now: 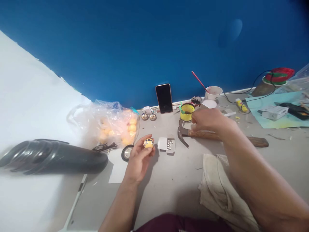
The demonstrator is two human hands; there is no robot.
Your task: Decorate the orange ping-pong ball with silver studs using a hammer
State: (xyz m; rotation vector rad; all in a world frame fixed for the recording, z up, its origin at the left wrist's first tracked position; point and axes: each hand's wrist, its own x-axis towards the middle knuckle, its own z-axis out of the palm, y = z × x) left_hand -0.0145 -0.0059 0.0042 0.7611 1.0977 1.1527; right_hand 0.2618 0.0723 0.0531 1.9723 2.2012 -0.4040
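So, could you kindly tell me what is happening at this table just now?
A person's left hand holds a small yellow ball partly covered with shiny pieces. The right hand is at the yellow tub, above the hammer; whether it touches the tub is unclear. An open white box of small silvery pieces sits between the hands, and a phone leans against the blue wall.

Glossy, metallic-looking studs (148, 140) on a smooth ball (149, 146)
Dull metal hammer head (182, 132), wooden handle (205, 135); rough cloth (216, 183); matt table (171, 180).
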